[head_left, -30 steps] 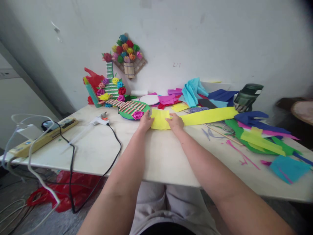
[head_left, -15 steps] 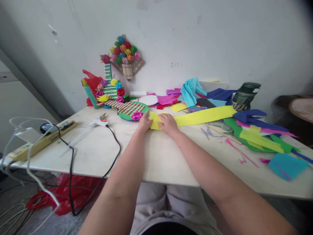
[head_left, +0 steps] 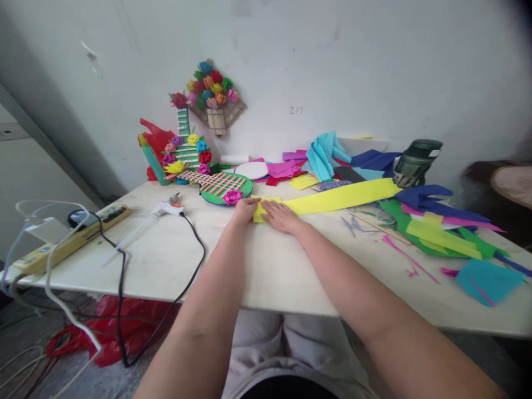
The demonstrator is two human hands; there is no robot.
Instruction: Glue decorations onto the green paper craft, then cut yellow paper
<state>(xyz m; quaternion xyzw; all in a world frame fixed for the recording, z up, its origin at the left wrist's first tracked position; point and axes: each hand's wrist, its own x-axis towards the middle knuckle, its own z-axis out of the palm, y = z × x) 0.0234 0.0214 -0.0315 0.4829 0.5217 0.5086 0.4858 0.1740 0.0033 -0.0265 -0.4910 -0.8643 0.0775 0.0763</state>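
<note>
Pale wall (head_left: 366, 83) backs a white table (head_left: 274, 271). Across this runs a yellow paper strip (head_left: 344, 197) — long axis left to right — from under the hands to the base of a dark green bottle (head_left: 417, 160). Most of its length lies rightward, nearer the right hand (head_left: 281, 217), which is open, palm down on the paper, fingers pointing left. At the left end sits the left hand (head_left: 246, 210); whether it pinches the paper, I cannot tell.

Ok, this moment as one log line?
left hand: at left end of yellow paper strip; right hand: flat on it; glue gun: on table
</note>
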